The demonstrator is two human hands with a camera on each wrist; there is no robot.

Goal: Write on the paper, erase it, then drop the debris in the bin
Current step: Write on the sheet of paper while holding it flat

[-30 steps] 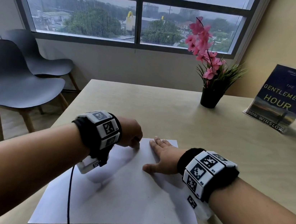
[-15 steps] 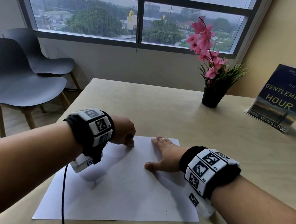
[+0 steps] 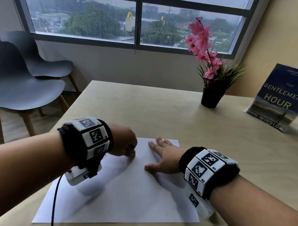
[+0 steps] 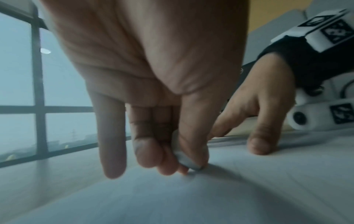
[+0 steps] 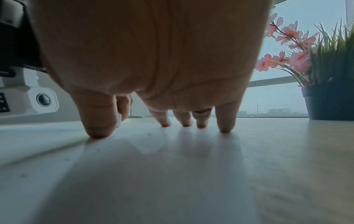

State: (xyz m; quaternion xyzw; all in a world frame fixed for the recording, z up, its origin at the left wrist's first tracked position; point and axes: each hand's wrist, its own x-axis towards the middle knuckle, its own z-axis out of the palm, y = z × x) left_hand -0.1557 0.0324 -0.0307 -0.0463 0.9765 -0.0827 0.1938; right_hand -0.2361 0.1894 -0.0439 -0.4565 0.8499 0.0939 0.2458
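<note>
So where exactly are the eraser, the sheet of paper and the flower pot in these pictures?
eraser point(image 4: 184, 157): left wrist view, on its pale side showing between thumb and fingers.
paper point(image 3: 133, 196): head view, on the bare middle of the white sheet.
flower pot point(image 3: 211, 98): head view, on the black pot's front wall.

Left hand shifted along the far edge of the paper; right hand unmoved.

Over the last second the left hand point(image 3: 123, 141), pinching a small white eraser point(image 4: 184, 157) between thumb and curled fingers, has travelled leftward from beside the right hand point(image 3: 165, 158) toward the far left corner of the paper point(image 3: 124, 195). The gap between the two hands has widened. The eraser tip meets the sheet at that corner. The head view has also drifted slightly, so the sheet sits a little differently in the picture.
</note>
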